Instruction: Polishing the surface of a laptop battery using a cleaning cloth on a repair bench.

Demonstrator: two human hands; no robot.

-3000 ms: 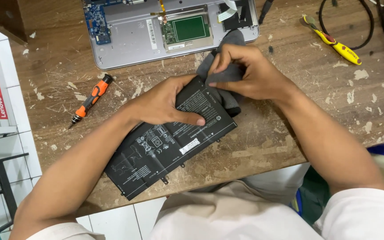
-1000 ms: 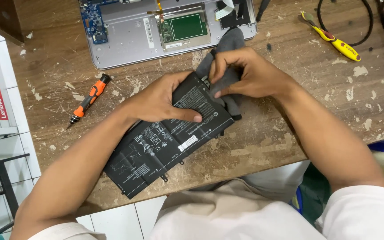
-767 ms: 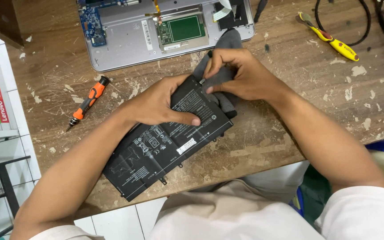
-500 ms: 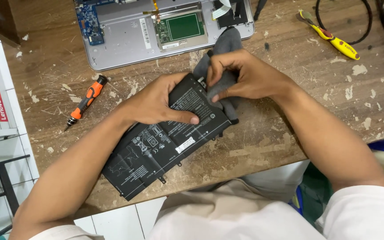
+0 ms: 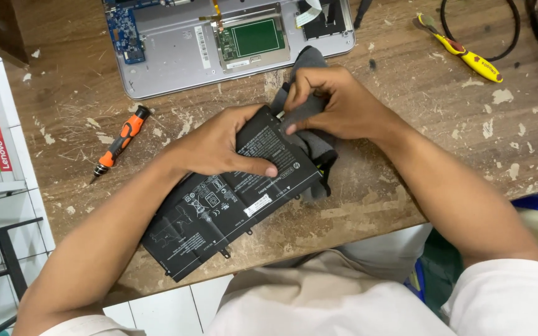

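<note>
Our left hand (image 5: 219,144) presses flat, fingers spread, on the black laptop battery (image 5: 231,199) lying across the table (image 5: 443,155) edge, while our right hand (image 5: 337,102) pinches a grey cloth (image 5: 309,62) against the battery's far end, below the opened laptop (image 5: 175,46) and orange screwdriver (image 5: 119,142).
</note>
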